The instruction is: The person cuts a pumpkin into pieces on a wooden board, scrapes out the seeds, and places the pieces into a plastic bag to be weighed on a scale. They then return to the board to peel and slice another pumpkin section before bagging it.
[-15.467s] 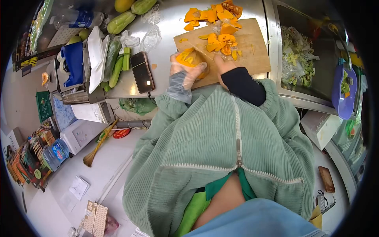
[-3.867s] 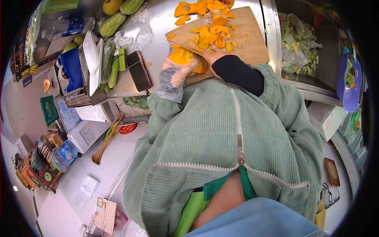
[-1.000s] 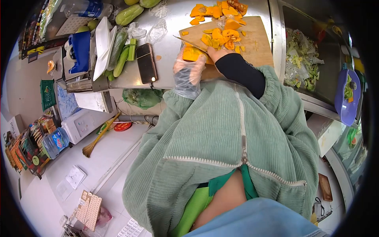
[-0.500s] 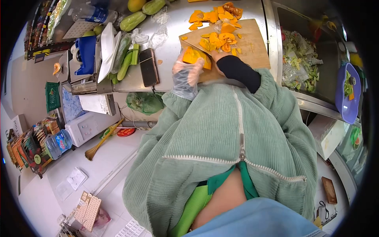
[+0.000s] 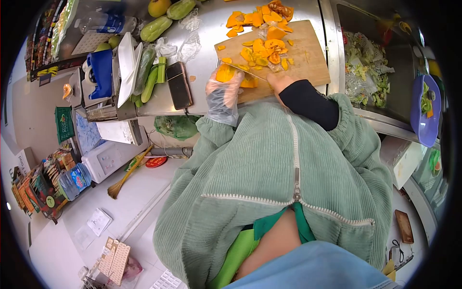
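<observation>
"Where was the orange pumpkin chunk (image 5: 224, 73)?"

"Left of the upper middle of the frame, in the left hand (image 5: 222, 92), which wore a clear plastic glove and was curled around it."

"And the right hand (image 5: 279, 83)?"

"It came out of a black sleeve (image 5: 308, 102) and was closed on a knife (image 5: 246, 72), whose handle was hidden. The blade slanted up and to the left, against the chunk; whether it had cut in, nobody could tell."

"What lay around them?"

"A wooden cutting board (image 5: 312, 67), just beyond the hands, bore cut orange pieces (image 5: 262, 50). More pieces spread past its upper edge onto the steel worktop (image 5: 211, 24), at the top of the frame."

"Anything to the left?"

"A dark phone (image 5: 179, 86) lay near the gloved hand, with slim green vegetables (image 5: 150, 84) farther left."

"And the upper right?"

"A sink (image 5: 403, 94) held leafy scraps (image 5: 363, 72), and a purple basket (image 5: 428, 132) stood near the right edge"
</observation>
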Motion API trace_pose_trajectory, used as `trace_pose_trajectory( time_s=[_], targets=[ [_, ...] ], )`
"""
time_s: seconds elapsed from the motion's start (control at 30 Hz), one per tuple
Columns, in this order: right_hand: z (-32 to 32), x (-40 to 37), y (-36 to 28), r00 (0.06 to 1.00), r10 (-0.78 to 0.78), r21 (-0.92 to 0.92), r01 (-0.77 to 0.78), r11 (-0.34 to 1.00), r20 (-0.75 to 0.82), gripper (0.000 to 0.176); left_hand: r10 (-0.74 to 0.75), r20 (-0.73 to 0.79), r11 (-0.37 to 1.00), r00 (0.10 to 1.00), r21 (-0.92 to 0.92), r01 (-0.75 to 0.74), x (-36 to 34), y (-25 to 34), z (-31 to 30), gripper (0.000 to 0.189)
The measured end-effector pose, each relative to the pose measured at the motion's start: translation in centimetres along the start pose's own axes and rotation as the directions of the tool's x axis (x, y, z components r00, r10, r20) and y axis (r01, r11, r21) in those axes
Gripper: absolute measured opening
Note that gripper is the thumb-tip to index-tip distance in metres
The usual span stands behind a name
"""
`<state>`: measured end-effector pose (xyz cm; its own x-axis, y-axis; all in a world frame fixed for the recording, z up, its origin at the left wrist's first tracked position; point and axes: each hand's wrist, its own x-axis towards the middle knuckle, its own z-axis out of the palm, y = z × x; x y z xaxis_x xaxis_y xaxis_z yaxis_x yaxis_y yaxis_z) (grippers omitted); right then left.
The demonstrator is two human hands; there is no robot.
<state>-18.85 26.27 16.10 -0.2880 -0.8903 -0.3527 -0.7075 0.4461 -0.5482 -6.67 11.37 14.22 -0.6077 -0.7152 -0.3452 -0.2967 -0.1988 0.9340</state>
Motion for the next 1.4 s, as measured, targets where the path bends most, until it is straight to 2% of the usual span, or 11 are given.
trace_pose_trajectory(
  time_s=[0.17, 0.27, 0.33, 0.4, 0.5, 0.6, 0.7, 0.9, 0.97, 1.17, 1.4],
  targets=[
    [-1.9, 0.8, -1.1, 0.986, 0.049, -0.013, -0.047, 0.999, 0.159, 0.016, 0.004, -0.052, 1.000, 0.999, -0.008, -0.004, 0.3, -0.3, 0.5, 0.046],
    [-1.1, 2.3, -1.8, 0.994, 0.057, -0.035, -0.054, 0.998, 0.098, 0.016, 0.113, -0.011, 0.993, 0.993, -0.034, -0.114, 0.7, -0.7, 0.7, 0.047],
    [-1.8, 3.2, -2.6, 0.983, 0.095, -0.024, -0.092, 0.995, 0.156, 0.019, 0.204, -0.015, 0.979, 0.979, 0.004, -0.204, 0.8, -0.9, 0.7, 0.048],
    [-0.8, 4.1, -2.0, 0.968, 0.130, -0.011, -0.130, 0.991, 0.216, 0.022, 0.192, -0.023, 0.981, 0.981, -0.028, -0.192, 0.8, -0.9, 0.9, 0.048],
    [2.2, 5.5, -0.2, 0.984, 0.121, -0.017, -0.120, 0.993, 0.132, 0.022, 0.163, -0.064, 0.987, 0.985, 0.013, -0.162, 0.7, -1.7, 0.7, 0.050],
    [1.0, 6.0, -0.2, 0.929, 0.243, 0.088, -0.277, 0.957, 0.280, 0.025, 0.150, -0.100, 0.988, 0.984, 0.051, -0.146, 1.3, -1.9, 0.6, 0.052],
    [1.5, 5.8, 0.3, 0.967, 0.189, 0.134, -0.213, 0.968, 0.169, 0.023, 0.126, -0.097, 0.992, 0.987, 0.024, -0.124, 0.8, -2.1, 0.4, 0.052],
    [-0.5, 4.4, 1.2, 0.983, 0.086, 0.098, -0.103, 0.990, 0.164, 0.020, 0.111, -0.092, 0.992, 0.990, -0.052, -0.116, 0.6, -1.6, 0.1, 0.050],
    [-0.6, 3.1, 1.0, 0.982, 0.107, 0.117, -0.126, 0.985, 0.155, 0.021, 0.103, -0.090, 0.991, 0.991, -0.078, -0.110, 0.6, -1.7, 0.1, 0.049],
    [-1.3, 1.8, -0.1, 0.912, 0.190, 0.081, -0.234, 0.969, 0.364, 0.022, 0.121, -0.118, 0.987, 0.986, -0.092, -0.133, 0.5, -2.8, -0.1, 0.043],
    [-0.1, 3.9, -1.8, 0.935, 0.214, -0.032, -0.213, 0.976, 0.283, 0.023, 0.140, -0.143, 0.982, 0.980, -0.105, -0.155, 0.9, -3.0, 0.0, 0.044]
  ],
)
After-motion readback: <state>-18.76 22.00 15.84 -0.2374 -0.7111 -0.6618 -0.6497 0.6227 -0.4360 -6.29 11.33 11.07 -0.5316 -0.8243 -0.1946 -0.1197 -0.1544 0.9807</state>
